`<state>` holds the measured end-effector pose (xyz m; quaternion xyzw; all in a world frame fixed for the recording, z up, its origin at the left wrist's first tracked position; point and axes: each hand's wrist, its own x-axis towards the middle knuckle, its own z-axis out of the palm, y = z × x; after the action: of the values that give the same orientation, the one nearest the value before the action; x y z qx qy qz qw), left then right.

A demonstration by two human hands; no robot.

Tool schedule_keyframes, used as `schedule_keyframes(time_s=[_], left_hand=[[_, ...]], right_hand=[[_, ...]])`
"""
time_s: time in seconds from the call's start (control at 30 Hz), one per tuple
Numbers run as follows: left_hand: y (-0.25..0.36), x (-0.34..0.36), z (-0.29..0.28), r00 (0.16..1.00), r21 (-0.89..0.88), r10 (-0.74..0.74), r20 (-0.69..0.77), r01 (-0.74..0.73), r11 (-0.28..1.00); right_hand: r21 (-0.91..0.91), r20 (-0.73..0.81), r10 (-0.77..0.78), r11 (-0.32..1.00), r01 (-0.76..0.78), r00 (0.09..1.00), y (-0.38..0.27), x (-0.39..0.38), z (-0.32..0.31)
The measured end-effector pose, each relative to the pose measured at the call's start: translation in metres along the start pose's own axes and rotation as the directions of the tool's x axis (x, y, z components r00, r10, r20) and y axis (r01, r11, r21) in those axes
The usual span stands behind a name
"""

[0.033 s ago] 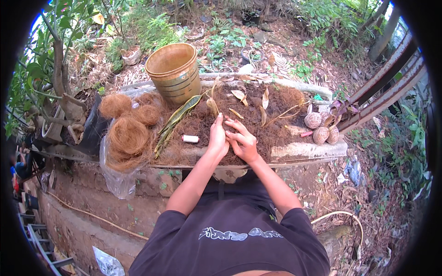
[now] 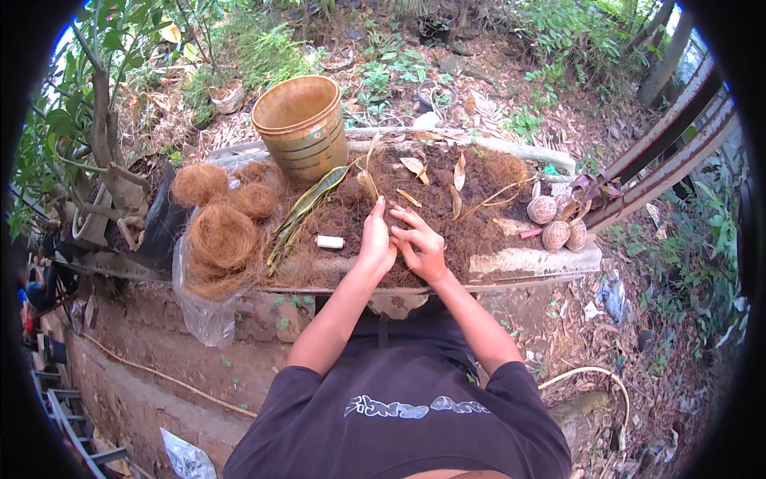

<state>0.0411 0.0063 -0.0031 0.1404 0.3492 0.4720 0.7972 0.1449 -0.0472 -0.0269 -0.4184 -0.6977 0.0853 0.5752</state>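
My left hand [image 2: 377,235] and my right hand [image 2: 419,243] meet over dark soil mixed with fibre [image 2: 443,191]. Their fingers curl inward around something I cannot make out, just below a pale dried plant piece [image 2: 367,180]. Left of them lie a white spool [image 2: 329,241] and a long green-and-yellow leaf [image 2: 307,207]. Several dry leaves [image 2: 459,172] are scattered on the soil. Further left, brown coir fibre [image 2: 215,239] is heaped on clear plastic. Several round, netted brown-and-white objects [image 2: 542,208] sit at the right end.
A tall tan plastic pot [image 2: 299,144] stands at the back of the weathered slab [image 2: 542,261]. A rusty metal frame [image 2: 654,164] slants up at the right. Branches [image 2: 100,136] crowd the left. A hose [image 2: 590,371] lies on the ground below. Someone's arm [image 2: 36,283] shows at the far left edge.
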Motion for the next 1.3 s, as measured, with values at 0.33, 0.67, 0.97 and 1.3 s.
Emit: schedule_keyframes(time_s=[0.33, 0.67, 0.97, 1.3], left_hand=[[0.019, 0.007, -0.002, 0.981, -0.118, 0.004, 0.193, 0.019, 0.993], [0.023, 0.005, -0.009, 0.993, 0.014, 0.057, 0.103, -0.059, 0.998], [0.027, -0.004, -0.01, 0.99, 0.074, 0.067, 0.12, -0.076, 0.994], [0.026, -0.006, 0.003, 0.986, 0.202, 0.084, 0.143, -0.112, 0.973]], right_hand=[[0.085, -0.125, 0.154, 0.986, -0.144, 0.98, -0.007, 0.01, 0.011], [-0.283, -0.007, -0.067, 0.957, 0.062, 0.998, -0.017, 0.008, 0.01], [-0.13, -0.009, 0.037, 0.991, -0.038, 0.999, -0.008, 0.002, 0.003], [-0.226, -0.029, 0.087, 0.97, -0.092, 0.996, -0.021, 0.012, 0.001]])
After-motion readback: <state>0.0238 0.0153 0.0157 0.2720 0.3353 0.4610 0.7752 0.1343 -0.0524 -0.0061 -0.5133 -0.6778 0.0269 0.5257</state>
